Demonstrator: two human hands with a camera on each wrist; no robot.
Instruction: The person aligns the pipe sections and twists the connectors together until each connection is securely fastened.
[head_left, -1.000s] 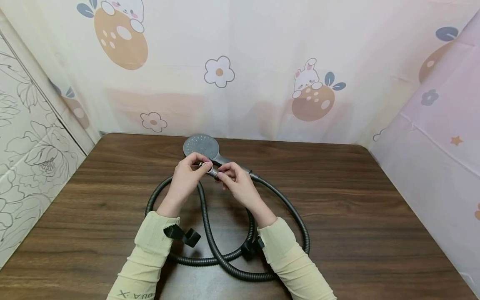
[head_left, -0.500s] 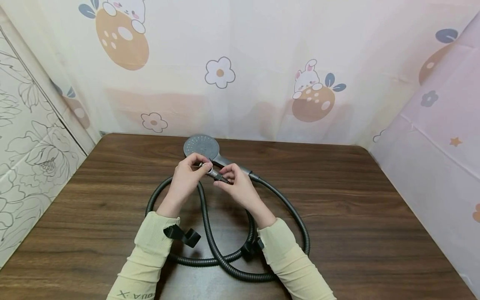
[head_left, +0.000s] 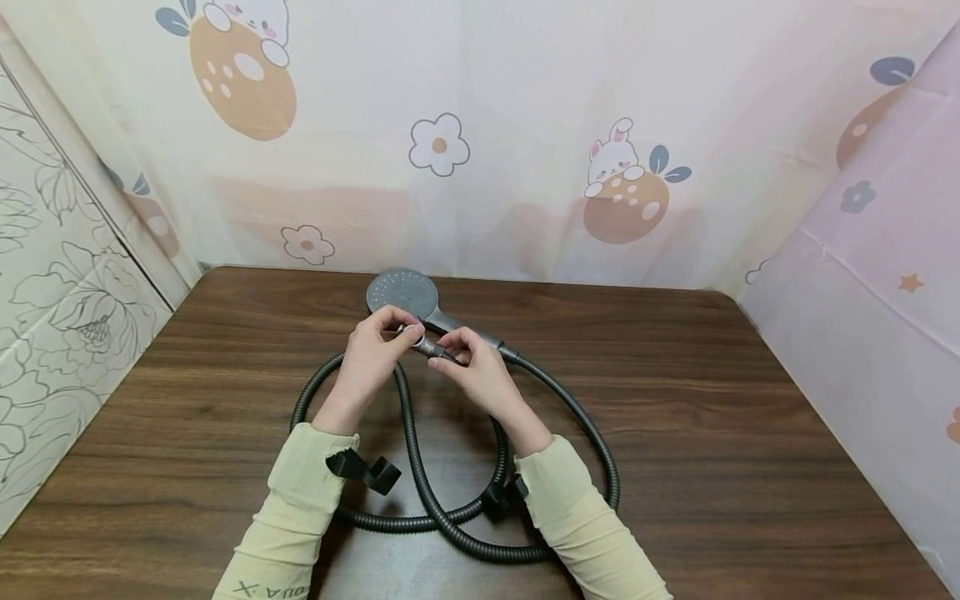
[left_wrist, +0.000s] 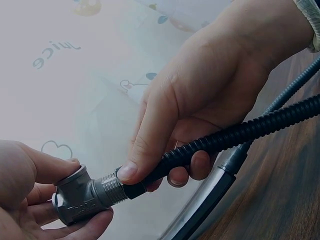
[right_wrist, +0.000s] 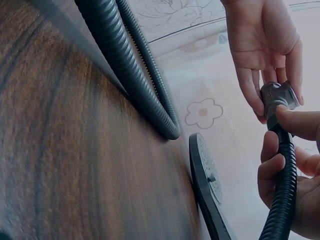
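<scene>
My left hand [head_left: 367, 350] holds a grey metal tee pipe fitting [left_wrist: 80, 195], fingers and thumb on its ends. A threaded metal section [left_wrist: 113, 189] runs from the fitting to the dark nut [left_wrist: 135, 189] on the end of a black corrugated shower hose [left_wrist: 225, 137]. My right hand [head_left: 480, 375] grips the hose end, with the thumb at the nut and fingers curled beneath the hose. Both hands are above the table, in front of the grey hand shower [head_left: 402, 292], which lies face up with the hose's other end joined to its handle [head_left: 447, 323].
The hose lies in wide loops on the brown wooden table [head_left: 735, 442], under and between my forearms. A patterned curtain [head_left: 510, 100] hangs behind the table's back edge. Black straps with camera mounts [head_left: 367, 472] sit at both wrists.
My right thumb and fingers have shifted from the fitting's near end down to the hose nut, loosening and then closing on it again. My left hand has stayed put with the tee fitting.
</scene>
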